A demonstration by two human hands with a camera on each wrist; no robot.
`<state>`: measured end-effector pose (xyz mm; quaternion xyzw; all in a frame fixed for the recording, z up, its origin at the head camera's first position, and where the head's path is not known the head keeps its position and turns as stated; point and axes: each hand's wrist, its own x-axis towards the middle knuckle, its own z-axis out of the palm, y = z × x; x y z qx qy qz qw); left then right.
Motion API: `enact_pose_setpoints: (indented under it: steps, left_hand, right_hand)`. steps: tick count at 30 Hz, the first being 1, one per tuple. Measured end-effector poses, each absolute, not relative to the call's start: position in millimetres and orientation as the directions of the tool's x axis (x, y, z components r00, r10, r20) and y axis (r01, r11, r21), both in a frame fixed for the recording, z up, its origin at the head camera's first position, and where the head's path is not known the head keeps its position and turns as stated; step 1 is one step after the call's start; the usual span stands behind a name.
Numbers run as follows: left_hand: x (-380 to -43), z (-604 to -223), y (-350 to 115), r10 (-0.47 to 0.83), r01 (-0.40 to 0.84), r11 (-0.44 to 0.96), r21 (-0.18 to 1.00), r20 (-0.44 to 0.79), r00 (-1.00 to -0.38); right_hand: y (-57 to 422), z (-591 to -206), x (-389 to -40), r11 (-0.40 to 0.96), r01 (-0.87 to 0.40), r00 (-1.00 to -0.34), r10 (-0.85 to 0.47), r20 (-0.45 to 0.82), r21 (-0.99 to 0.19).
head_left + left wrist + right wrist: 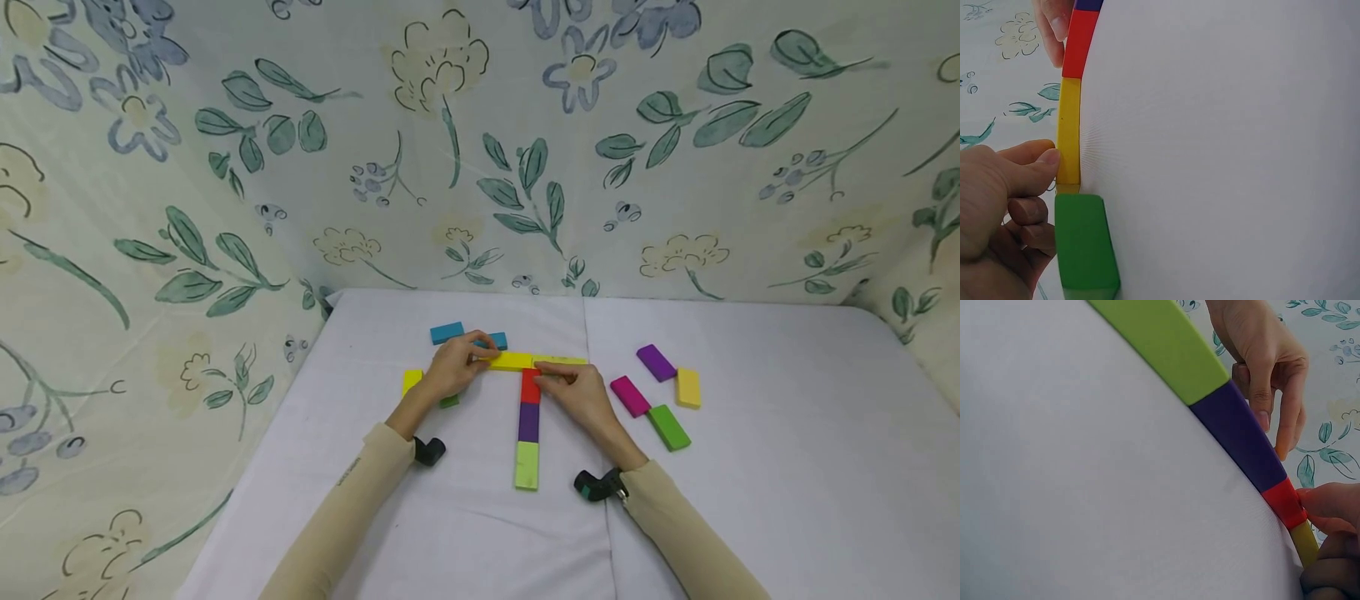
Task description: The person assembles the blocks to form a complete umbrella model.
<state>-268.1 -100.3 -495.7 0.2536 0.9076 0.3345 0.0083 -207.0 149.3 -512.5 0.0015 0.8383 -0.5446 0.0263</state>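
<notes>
My left hand point(452, 365) pinches the left end of a yellow block point(512, 362) between thumb and index finger. A second yellow block point(566, 361) lies end to end with it on the right, partly covered by my right hand point(577, 392). The right thumb and index finger grip near the upper right corner of a red block point(530, 386). Below the red one, a purple block point(528, 422) and a lime block point(527, 465) continue a straight column, touching end to end. Together the blocks form a T. In the right wrist view both right fingertips meet the edge of the red block point(1285, 503).
Near the left hand lie blue blocks point(447, 333), a yellow block point(412, 382) and a partly hidden green block point(449, 402). On the right are violet point(656, 363), pale yellow point(687, 388), magenta point(630, 396) and green point(668, 427) blocks. A white cloth covers the table point(787, 467).
</notes>
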Motion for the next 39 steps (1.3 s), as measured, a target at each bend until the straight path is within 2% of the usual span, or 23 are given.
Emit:
enact_pose_setpoints:
  steps: [15, 32, 39]
  left_hand:
    - [-272.9, -491.0, -99.9, 0.51, 0.486, 0.636, 0.6, 0.146, -0.848]
    - [-236.5, -481.4, -58.7, 0.417, 0.363, 0.653, 0.665, 0.085, -0.905]
    - [-236.7, -487.9, -53.8, 0.421, 0.364, 0.697, 0.618, 0.059, -0.905]
  right_hand:
    - [150.5, -507.6, -206.1, 0.4, 0.035, -0.998, -0.032, -0.051, -0.916]
    - [151.1, -511.9, -207.9, 0.41, 0.006, -0.999, -0.036, -0.022, -0.912]
    - [152.2, -512.0, -207.6, 0.411, 0.003, -0.998, -0.051, -0.026, -0.912]
